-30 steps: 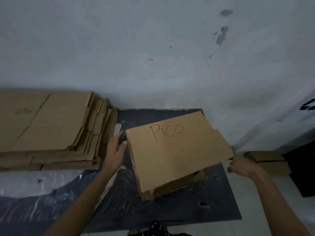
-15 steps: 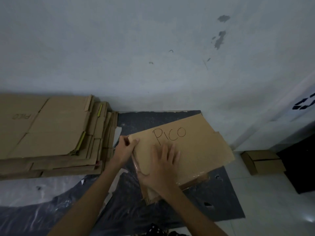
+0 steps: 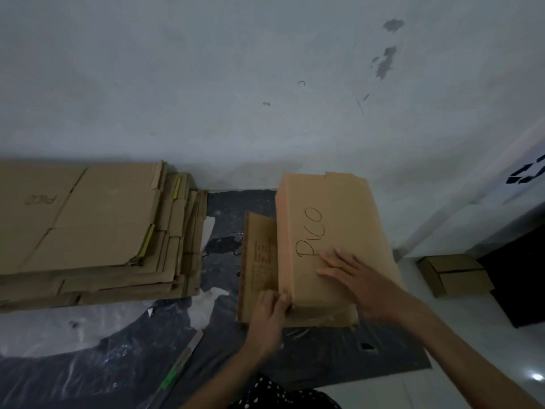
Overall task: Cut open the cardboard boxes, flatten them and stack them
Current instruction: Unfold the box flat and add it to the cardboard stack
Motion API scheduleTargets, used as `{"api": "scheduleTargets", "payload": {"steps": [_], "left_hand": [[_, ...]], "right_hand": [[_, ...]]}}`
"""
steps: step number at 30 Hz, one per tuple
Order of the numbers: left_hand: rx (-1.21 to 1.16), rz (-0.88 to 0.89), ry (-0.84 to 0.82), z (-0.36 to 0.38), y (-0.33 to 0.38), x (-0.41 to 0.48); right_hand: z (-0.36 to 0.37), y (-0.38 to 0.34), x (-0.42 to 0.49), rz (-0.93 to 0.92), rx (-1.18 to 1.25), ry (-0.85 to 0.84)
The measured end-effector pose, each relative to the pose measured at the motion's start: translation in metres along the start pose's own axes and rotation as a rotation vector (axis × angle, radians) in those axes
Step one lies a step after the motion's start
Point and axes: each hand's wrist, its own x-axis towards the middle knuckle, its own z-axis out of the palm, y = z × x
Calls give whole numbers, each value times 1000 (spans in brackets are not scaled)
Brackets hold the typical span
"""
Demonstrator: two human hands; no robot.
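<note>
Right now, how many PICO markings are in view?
2: one on the box under the right hand, one upside down atop the flattened stack, left. Others may be hidden.

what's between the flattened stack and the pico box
Head view: a strip of dark floor sheet with a pale plastic scrap, then the printed flap of the pico box, short of the flattened stack.

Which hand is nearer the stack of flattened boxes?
Left. The left hand grips the near left corner of the PICO box, closer to the stack; the right hand lies flat on its top, farther right.
</note>
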Motion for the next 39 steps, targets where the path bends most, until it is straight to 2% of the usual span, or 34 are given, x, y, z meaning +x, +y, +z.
{"api": "scheduleTargets", "payload": {"steps": [2, 4, 6, 7, 9, 12, 15, 16, 18, 20, 22, 25, 28, 32, 36, 39], "left_hand": [[-250, -239, 60, 2, 0, 18], [-482, -495, -8, -4, 2, 34], [-667, -620, -104, -18, 2, 44], [-683, -625, -91, -25, 3, 47], [-506, -579, 3, -38, 3, 51], [-147, -405, 141, -57, 19, 44], [43, -139, 253, -72, 48, 30], [23, -61, 241, -76, 55, 27], [-311, -6, 113, -79, 68, 23], [-499, -16, -32, -76, 70, 26], [-325, 24, -151, -60, 69, 32], [-133, 78, -276, -30, 65, 39], [2, 118, -192, -22, 59, 47], [54, 68, -162, -35, 39, 43], [290, 175, -410, -24, 2, 6], [317, 231, -565, 1, -2, -22]], "right_hand": [[-1, -9, 0, 14, 71, -15], [1, -19, 2, 49, 130, 43], [4, -30, 8, 100, 125, 130], [5, -37, 10, 134, 123, 177], [8, -54, 17, 201, 157, 279], [17, -96, 36, 236, 248, 383], [28, -135, 59, 279, 272, 526], [30, -142, 65, 281, 331, 627], [34, -147, 71, 288, 518, 845], [30, -147, 67, 341, 830, 914], [26, -144, 61, 362, 1036, 973], [21, -140, 48, 319, 962, 1147], [26, -125, 36, 238, 900, 1164], [46, -91, 20, 287, 946, 1125], [37, -79, 20, 229, 1024, 1142], [44, -84, 28, 197, 1106, 1134]]}}
